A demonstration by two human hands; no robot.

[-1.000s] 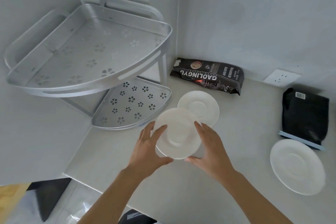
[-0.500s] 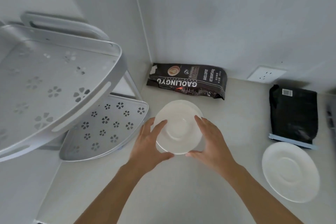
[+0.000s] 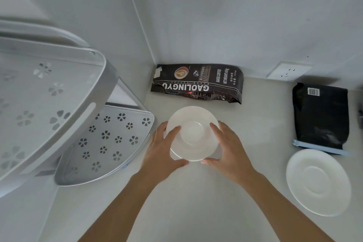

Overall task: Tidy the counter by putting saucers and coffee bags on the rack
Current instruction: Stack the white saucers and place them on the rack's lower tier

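Note:
A white saucer (image 3: 193, 133) sits at the counter's middle, on top of a second saucer whose rim (image 3: 173, 155) peeks out at the lower left. My left hand (image 3: 161, 149) grips the top saucer's left edge and my right hand (image 3: 229, 147) grips its right edge. A third saucer (image 3: 318, 181) lies alone at the right. A dark brown coffee bag (image 3: 198, 83) lies on its side against the back wall. A black coffee bag (image 3: 321, 116) lies flat at the right. The silver two-tier corner rack stands at the left, its lower shelf (image 3: 110, 143) and upper shelf (image 3: 49, 92) bare.
A blue clip (image 3: 322, 148) closes the black bag's near end, just above the third saucer. A wall outlet (image 3: 288, 70) sits behind that bag. The rack's lower shelf rim is a hand's width left of my left hand. White walls meet in a corner behind the brown bag.
My hands carried the saucer away from me and onto the second saucer, so the two are now stacked. The view shifted right, pushing the rack toward the left edge.

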